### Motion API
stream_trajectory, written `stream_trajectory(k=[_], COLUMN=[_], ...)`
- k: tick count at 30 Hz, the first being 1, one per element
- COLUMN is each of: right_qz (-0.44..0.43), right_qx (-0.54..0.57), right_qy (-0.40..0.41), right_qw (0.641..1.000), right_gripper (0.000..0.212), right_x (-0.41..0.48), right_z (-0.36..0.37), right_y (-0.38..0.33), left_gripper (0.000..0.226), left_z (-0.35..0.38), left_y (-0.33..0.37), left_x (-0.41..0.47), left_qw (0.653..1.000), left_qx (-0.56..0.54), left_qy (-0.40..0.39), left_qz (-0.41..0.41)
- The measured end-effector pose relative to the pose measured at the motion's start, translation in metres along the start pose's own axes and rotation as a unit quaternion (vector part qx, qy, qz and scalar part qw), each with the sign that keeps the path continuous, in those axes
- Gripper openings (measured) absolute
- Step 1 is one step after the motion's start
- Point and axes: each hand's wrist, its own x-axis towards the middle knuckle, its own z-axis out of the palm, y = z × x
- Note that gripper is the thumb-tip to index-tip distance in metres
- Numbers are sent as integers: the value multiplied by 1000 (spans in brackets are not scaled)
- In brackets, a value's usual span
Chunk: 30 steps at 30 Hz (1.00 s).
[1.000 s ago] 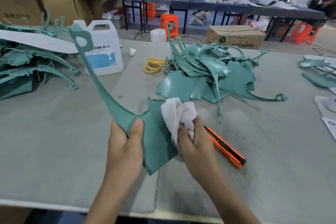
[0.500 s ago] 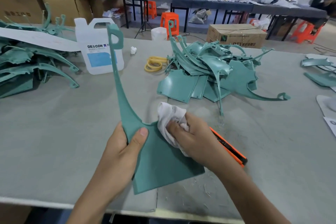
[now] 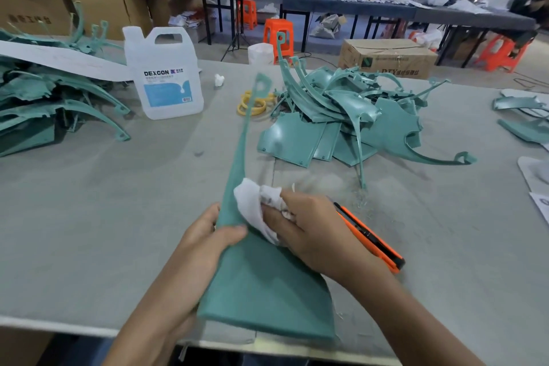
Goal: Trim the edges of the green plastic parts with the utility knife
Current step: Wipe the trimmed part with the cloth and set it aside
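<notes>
Green plastic part [image 3: 267,300]: left hand [image 3: 205,241] pinches edge, right hand [image 3: 309,235] clutches white cloth [image 3: 252,208]. Utility knife [image 3: 371,241] just right of part: wiping forearm may snag it.

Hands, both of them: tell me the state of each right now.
Left hand: closed on the green plastic part, thumb over its face.
Right hand: closed on a white cloth, pressed against that part.

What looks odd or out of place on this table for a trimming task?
The utility knife lies untouched on the table beside the right hand, which grips a white cloth against the green part that the left hand holds. Shavings lie scattered beyond the knife.
</notes>
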Motion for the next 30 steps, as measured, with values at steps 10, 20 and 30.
stream_trajectory(k=[10,20,30], right_qz=[65,29,139], right_qx=[13,25,-87], right_qy=[109,188,407], right_qw=[992,981,899], right_gripper=[31,51,27], right_x=[-15,-10,51], right_z=[17,53,-27], right_y=[-2,-15,39], left_gripper=[35,54,35], left_z=[20,72,45], left_y=[-12,-13,-35], left_x=[6,-4,-38], left_qw=[970,985,996], left_qx=[-240,-169,52], left_qy=[-12,-7,25], left_qz=[-25,19,63])
